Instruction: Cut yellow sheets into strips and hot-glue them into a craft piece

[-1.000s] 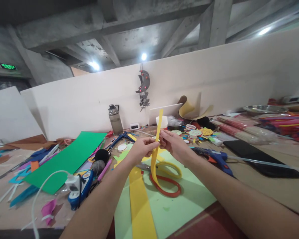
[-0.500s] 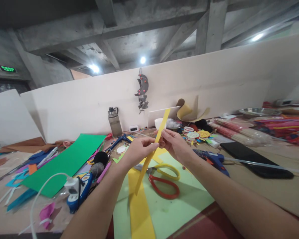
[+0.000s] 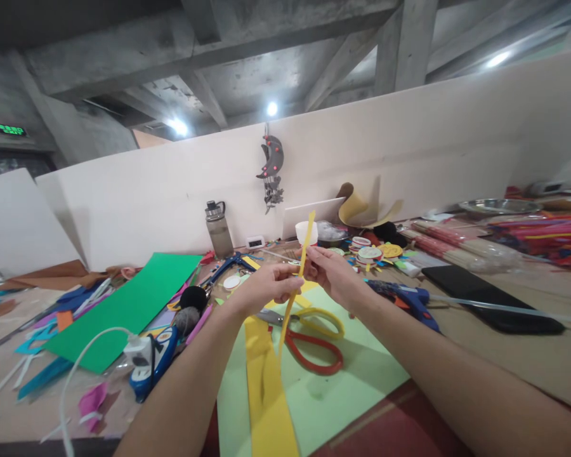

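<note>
A narrow yellow felt-like strip (image 3: 306,244) stands nearly upright between my two hands, its lower end hanging over the scissors. My left hand (image 3: 271,285) pinches it at mid-length from the left side. From the right, my right hand (image 3: 330,270) has its fingers closed on the strip slightly higher up; its fingertips are partly hidden. Below lie scissors (image 3: 316,358) with one red and one yellow handle loop, resting on a pale green sheet (image 3: 352,387). A wider yellow strip (image 3: 271,412) lies flat on that sheet, left of the scissors.
A blue glue gun (image 3: 409,301) and a black phone-like slab (image 3: 490,301) lie to the right. On the left are a green sheet (image 3: 128,311) and a blue-white power strip (image 3: 157,362). A bottle (image 3: 217,231) and a white cup (image 3: 305,233) stand behind.
The narrow strip has turned more edge-on and upright, its lower end swinging right and bending. Both hands keep hold of it in nearly the same place.
</note>
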Demonstrator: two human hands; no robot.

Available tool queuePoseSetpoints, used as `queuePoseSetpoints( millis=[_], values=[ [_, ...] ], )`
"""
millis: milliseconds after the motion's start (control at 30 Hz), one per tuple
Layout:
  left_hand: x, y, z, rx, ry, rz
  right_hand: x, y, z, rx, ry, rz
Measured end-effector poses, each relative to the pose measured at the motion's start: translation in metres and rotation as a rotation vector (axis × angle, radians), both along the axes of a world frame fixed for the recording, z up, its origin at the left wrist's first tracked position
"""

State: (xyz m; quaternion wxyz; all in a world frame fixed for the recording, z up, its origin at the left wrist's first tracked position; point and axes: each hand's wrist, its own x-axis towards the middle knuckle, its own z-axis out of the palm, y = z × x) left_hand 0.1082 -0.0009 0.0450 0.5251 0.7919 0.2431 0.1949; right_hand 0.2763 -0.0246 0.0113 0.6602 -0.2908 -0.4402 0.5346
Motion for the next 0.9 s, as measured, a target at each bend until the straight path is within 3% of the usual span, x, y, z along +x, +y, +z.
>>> queuePoseSetpoints(
  millis=[567,900],
  values=[
    [-0.0018,0.0104,-0.0057,0.004,-0.078,0.119,0.0018,0.0005,-0.0024,0.024,-0.113,0.146],
    [0.0027,0.0036,-0.0027,0.167,0.013,0.173,-0.0005,-0.0006,-0.0031,-0.005,-0.131,0.132]
  ],
)
